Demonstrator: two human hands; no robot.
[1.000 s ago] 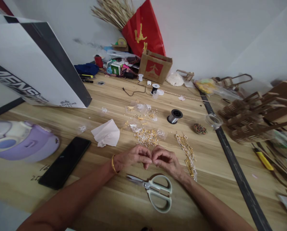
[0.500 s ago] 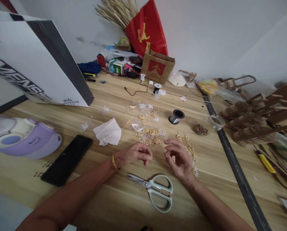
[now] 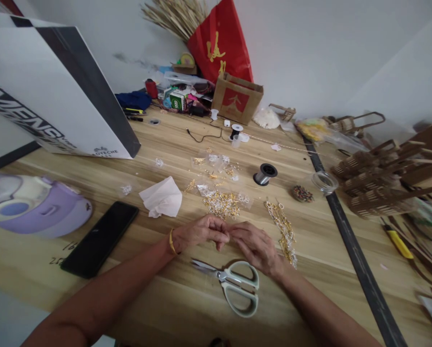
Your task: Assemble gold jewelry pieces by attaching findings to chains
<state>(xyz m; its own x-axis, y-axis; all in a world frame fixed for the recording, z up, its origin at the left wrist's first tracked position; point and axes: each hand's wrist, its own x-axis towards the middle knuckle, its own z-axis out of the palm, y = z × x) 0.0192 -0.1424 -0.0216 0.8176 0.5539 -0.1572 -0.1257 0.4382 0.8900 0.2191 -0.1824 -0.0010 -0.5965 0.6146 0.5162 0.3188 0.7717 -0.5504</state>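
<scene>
My left hand (image 3: 205, 230), with a gold bracelet (image 3: 173, 242) at its wrist, has its fingers curled in a pinch; whatever is between them is too small to make out. Against its fingertips, my right hand (image 3: 255, 245) brings its own fingers together, and their tips hide anything held there. Just beyond both hands lies a pile of gold and silver beads (image 3: 221, 205). To the right of my right hand, gold and silver bead strands (image 3: 284, 229) are laid out. Scissors with pale green handles (image 3: 234, 284) rest on the table on the near side of my hands.
Left of my hands are a white tissue (image 3: 162, 197), a black phone (image 3: 100, 240) and a purple-and-cream bottle (image 3: 46, 207). A wire spool (image 3: 265, 175), dark beads (image 3: 303, 193) and a glass jar (image 3: 325, 182) stand farther right. Woven baskets (image 3: 371, 183) sit at the right edge.
My right hand has moved left from beside the bead strands to meet my left fingertips, and its spread fingers have come together. My left hand has stayed in place.
</scene>
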